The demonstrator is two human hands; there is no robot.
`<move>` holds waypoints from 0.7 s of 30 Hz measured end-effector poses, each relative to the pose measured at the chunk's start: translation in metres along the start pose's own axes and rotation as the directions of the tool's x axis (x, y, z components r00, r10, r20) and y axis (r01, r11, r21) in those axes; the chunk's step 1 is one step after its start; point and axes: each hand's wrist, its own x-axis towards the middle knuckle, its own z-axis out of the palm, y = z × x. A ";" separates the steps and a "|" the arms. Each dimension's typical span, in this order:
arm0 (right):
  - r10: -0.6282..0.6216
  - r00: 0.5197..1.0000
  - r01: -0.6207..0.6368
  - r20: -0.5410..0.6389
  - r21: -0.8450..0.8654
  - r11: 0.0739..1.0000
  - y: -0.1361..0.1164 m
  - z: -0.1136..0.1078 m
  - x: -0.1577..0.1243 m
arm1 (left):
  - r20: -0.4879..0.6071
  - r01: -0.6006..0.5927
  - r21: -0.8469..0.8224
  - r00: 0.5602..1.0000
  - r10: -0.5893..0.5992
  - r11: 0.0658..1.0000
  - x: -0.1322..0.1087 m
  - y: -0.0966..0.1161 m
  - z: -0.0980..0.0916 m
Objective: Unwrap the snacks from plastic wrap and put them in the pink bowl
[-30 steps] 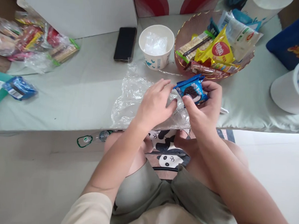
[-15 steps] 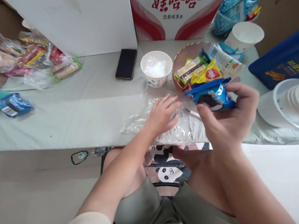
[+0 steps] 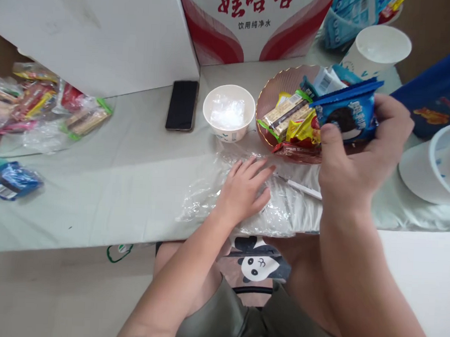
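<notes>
My right hand grips a blue cookie packet between thumb and fingers, holding it over the right side of a pinkish glass bowl. Wrapped snacks fill that bowl, among them a green-edged cracker pack, a yellow packet and a dark red wrapper by the front rim. My left hand lies flat, fingers spread, on a crumpled clear plastic bag. A thin white pen-like tool rests on the plastic between my hands.
Behind my left hand stands a paper bowl with clear plastic inside. A phone lies beside it, before a large white carton. Snacks and a blue packet lie left. A paper cup and white tub stand right.
My right hand has raised the blue cookie packet and carried it away from me, toward the right of the glass bowl. My left hand stays on the plastic. The view has shifted slightly.
</notes>
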 end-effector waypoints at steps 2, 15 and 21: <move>-0.032 0.999 0.032 0.022 -0.004 0.999 -0.001 0.001 0.000 | 0.000 -0.006 0.010 1.000 0.006 1.000 0.000 0.000 0.000; -0.049 0.994 0.052 0.100 -0.023 0.998 -0.022 0.015 0.039 | 0.002 -0.026 -0.003 1.000 0.026 1.000 -0.003 0.001 -0.001; -0.019 0.971 0.034 0.237 -0.062 0.997 -0.009 0.024 0.028 | 0.015 -0.022 0.004 1.000 0.022 1.000 -0.003 0.001 -0.002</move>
